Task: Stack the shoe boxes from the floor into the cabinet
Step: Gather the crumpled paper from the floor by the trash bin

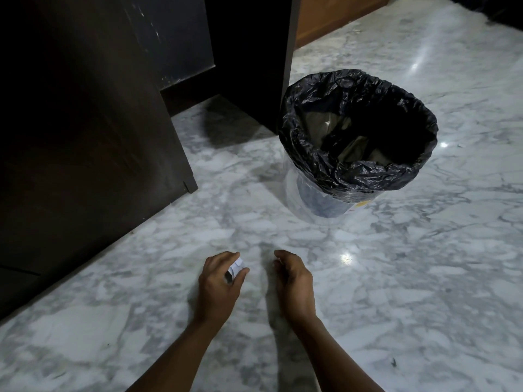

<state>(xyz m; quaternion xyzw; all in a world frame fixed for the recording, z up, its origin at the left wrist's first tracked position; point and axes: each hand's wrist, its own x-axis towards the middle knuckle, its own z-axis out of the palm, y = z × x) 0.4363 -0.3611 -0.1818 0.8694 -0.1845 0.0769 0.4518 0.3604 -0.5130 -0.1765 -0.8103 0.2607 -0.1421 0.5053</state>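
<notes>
left hand (223,278) near, curled round crumpled white paper (237,266) above marble floor (396,278) | right hand (294,275) just beside, fingers curled inward, grip unclear | black-lined bin (358,128) far right

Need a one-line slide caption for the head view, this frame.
The left hand grips a crumpled paper scrap above the marble floor, right hand curled beside it, black-lined bin ahead by the dark cabinet.
</notes>
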